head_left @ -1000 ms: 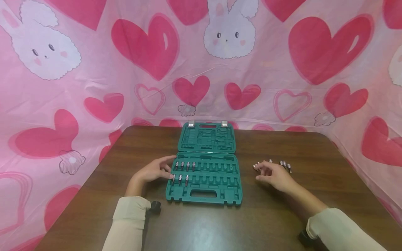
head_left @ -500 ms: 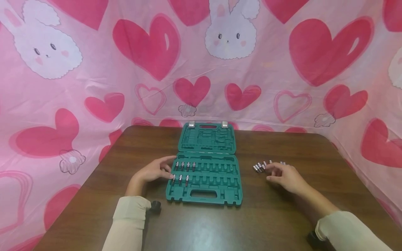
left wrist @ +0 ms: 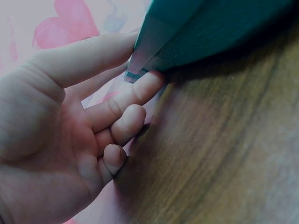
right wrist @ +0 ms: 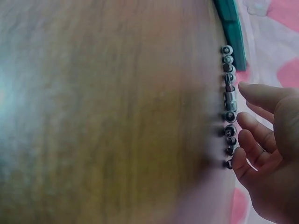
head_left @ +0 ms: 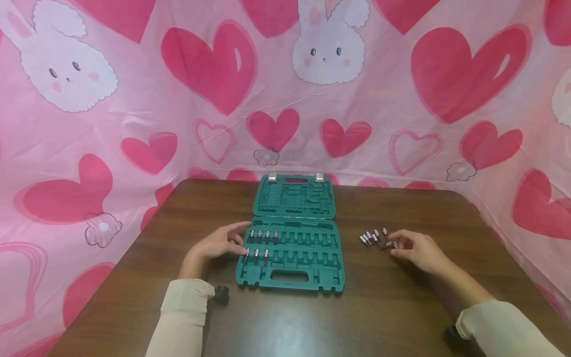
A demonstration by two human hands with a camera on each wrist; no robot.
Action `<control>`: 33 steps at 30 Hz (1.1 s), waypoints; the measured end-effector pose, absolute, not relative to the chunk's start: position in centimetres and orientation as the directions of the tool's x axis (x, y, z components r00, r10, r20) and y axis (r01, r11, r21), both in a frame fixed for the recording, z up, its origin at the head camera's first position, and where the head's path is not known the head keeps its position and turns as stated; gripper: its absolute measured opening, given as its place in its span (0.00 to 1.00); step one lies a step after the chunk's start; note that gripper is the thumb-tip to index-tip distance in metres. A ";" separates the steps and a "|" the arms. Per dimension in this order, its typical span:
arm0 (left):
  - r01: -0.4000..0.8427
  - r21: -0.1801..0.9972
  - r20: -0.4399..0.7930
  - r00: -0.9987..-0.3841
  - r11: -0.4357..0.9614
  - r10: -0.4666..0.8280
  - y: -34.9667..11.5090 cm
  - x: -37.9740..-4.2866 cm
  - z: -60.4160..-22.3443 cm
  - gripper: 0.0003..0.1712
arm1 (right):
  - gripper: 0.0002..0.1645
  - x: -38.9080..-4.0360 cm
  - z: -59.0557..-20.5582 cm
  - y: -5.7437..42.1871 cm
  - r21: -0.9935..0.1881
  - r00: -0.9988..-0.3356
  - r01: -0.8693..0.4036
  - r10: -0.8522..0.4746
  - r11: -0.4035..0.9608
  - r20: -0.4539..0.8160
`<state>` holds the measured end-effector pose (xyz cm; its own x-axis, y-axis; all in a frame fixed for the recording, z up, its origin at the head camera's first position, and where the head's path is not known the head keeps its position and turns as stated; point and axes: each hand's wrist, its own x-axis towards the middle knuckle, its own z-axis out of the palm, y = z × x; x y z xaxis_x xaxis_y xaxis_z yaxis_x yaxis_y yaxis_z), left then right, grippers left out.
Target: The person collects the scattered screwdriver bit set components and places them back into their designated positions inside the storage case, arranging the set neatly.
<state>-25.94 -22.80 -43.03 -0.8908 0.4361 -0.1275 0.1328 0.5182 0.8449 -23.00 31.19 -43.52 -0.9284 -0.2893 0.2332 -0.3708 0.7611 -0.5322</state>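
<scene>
A green plastic tool case (head_left: 308, 277) lies unfolded on the table in the head view. Several bit sockets (head_left: 267, 235) with chrome ends and dark tips fill the left slots of its two rows. My left hand (head_left: 218, 242) rests at the case's left edge, thumb and fingertips touching it; the left wrist view shows the thumb on the rim (left wrist: 145, 51) and relaxed fingers below. To the right, my right hand (head_left: 417, 250) hovers at a loose group of bit sockets (head_left: 368, 238). One bit socket (head_left: 389, 244) lies by its parted thumb and fingertips; more bit sockets are behind the hand.
The case's lid (head_left: 294, 196) leans back, with two metal latches on its far edge. Brown wooden table (head_left: 285, 327) surrounds the case. A pink curtain (head_left: 285, 99) with hearts and rabbits hangs behind it. Each cuff has a dark device beneath it.
My right hand has moved right along the loose bit sockets, uncovering those on the left of the group and covering those on the right. The left hand and case have stayed still.
</scene>
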 end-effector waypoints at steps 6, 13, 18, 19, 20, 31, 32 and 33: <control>0.138 0.843 -0.125 -0.890 0.519 0.439 -22.9 -26.0 -43.1 0.49 | 0.17 -22.8 -43.8 31.5 -0.509 -0.926 -0.376 -0.287 0.774 0.246; 0.141 0.842 -0.126 -0.887 0.520 0.444 -22.9 -26.1 -43.2 0.48 | 0.16 -22.7 -44.1 31.8 -0.497 -0.918 -0.390 -0.282 0.775 0.279; 0.150 0.842 -0.121 -0.883 0.518 0.454 -22.8 -26.0 -43.0 0.48 | 0.14 -22.6 -44.2 32.3 -0.494 -0.922 -0.377 -0.267 0.783 0.280; 0.151 0.842 -0.120 -0.883 0.518 0.454 -22.8 -26.0 -42.9 0.48 | 0.14 -22.6 -44.2 32.3 -0.495 -0.924 -0.372 -0.264 0.785 0.275; 0.152 0.841 -0.119 -0.884 0.519 0.453 -22.8 -26.0 -42.9 0.48 | 0.14 -22.6 -44.2 32.4 -0.496 -0.927 -0.364 -0.259 0.788 0.270; 0.146 0.842 -0.121 -0.887 0.519 0.446 -22.8 -25.9 -43.0 0.48 | 0.12 -22.7 -44.3 33.2 -0.479 -0.937 -0.336 -0.237 0.811 0.256; 0.145 0.843 -0.121 -0.886 0.518 0.447 -22.8 -26.0 -43.0 0.48 | 0.12 -22.7 -44.3 33.2 -0.478 -0.937 -0.336 -0.238 0.811 0.256; 0.144 0.844 -0.122 -0.886 0.517 0.447 -22.9 -26.0 -43.0 0.48 | 0.12 -22.7 -44.3 33.2 -0.479 -0.937 -0.337 -0.238 0.810 0.257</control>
<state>-25.97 -22.86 -43.02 -0.8860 0.4472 -0.1222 0.1444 0.5167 0.8439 -22.67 33.25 -44.34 -0.9367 -0.2378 0.2569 -0.3372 0.8104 -0.4791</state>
